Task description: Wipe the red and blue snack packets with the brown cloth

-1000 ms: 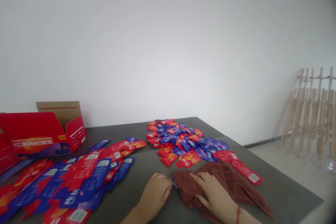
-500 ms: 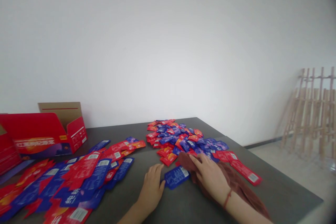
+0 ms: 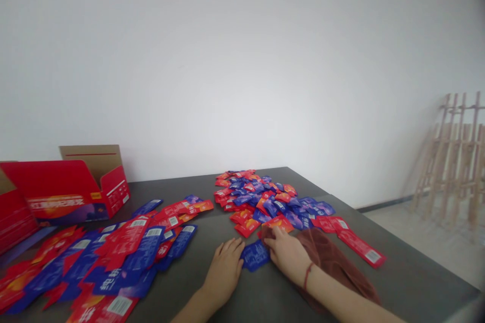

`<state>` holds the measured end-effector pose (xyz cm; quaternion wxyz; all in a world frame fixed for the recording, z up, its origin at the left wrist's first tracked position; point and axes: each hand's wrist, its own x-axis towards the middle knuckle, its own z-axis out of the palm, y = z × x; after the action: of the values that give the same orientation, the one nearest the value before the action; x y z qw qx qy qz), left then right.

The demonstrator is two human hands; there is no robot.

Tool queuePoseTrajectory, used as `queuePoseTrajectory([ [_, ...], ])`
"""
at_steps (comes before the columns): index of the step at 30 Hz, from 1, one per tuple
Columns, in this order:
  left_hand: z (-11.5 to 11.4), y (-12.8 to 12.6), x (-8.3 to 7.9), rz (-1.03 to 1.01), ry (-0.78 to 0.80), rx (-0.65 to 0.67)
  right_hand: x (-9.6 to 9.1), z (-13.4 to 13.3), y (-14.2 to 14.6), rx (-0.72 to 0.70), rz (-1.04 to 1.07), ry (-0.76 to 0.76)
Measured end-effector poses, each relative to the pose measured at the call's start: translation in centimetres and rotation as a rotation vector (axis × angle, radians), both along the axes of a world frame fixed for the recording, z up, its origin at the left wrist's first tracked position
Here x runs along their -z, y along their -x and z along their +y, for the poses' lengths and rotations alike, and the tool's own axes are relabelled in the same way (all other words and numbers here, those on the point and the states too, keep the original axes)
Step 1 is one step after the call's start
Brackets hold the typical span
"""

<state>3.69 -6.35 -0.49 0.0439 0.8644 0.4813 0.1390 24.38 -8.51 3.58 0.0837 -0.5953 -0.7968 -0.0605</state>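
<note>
While the left hand (image 3: 224, 273) and the right hand (image 3: 286, 253) lie open on the gray table (image 3: 417, 272), a small blue packet (image 3: 255, 256) rests flat between them, just beside each hand. It is shiny, with white print. The right fingers (image 3: 275, 238) press on a brown towel (image 3: 329, 257), holding nothing tight.

Blue sachet (image 3: 113, 285): large white 纯 legible; red carton (image 3: 64, 202) lettering, sachet barcodes (image 3: 119, 306) too blurred.

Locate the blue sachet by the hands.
In the head view, the blue sachet lies on the table between the left hand and the right hand, just below the main sachet pile.
</note>
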Motion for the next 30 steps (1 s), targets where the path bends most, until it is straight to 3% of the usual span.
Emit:
queuePoseTrajectory([
  [3,0.0,-0.1,0.0,-0.02,-0.005,-0.008,0.2,0.0,-1.3,0.051,-0.025,0.016],
  [5,0.0,-0.1,0.1,-0.03,-0.004,-0.011,0.7,-0.3,-0.8,0.043,-0.075,-0.002],
  [8,0.1,0.1,0.2,-0.036,0.001,-0.001,1.4,-1.0,1.9,0.011,-0.11,-0.021],
  [13,0.2,0.2,0.1,-0.058,-0.018,0.042,0.7,-0.7,5.8,-0.206,-0.036,0.005],
  [15,0.2,0.3,0.0,-0.043,-0.015,0.049,0.0,0.1,5.5,-0.203,0.013,0.021],
  [19,0.2,0.3,0.0,-0.004,0.011,0.032,-1.0,1.5,2.3,-0.02,0.062,0.047],
  [23,0.3,0.3,0.0,-0.01,0.005,0.025,-0.7,0.7,0.2,0.012,0.034,0.055],
  [30,0.4,0.4,0.2,-0.03,0.014,0.044,0.1,-0.9,4.6,-0.145,-0.035,0.026],
])
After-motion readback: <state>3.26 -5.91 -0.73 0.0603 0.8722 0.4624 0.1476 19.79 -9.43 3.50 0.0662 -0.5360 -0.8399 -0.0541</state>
